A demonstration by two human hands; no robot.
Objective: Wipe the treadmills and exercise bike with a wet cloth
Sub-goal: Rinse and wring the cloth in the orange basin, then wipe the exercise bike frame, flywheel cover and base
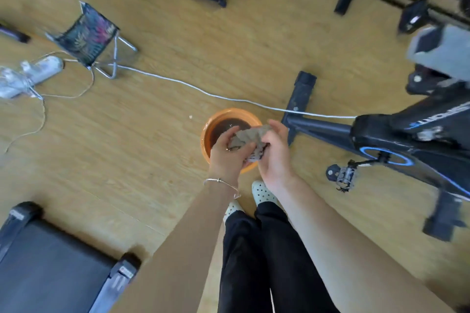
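Head view: we see the left hand [226, 154] and right hand [273, 152] both curled tight round a bunched grey cloth [250, 136], held between them right above an orange basin [230, 115] of dark water on the wooden floor [152, 122]. Bracelet [221, 181] on the left wrist. Just right of the basin stands the exercise bike [396, 134], its pedal [343, 175] near us; a white cable [203, 90] crosses the floor to it. Treadmill [50, 262] end at lower left. Folding stool [89, 35] and power strip [38, 68] well apart, upper left.
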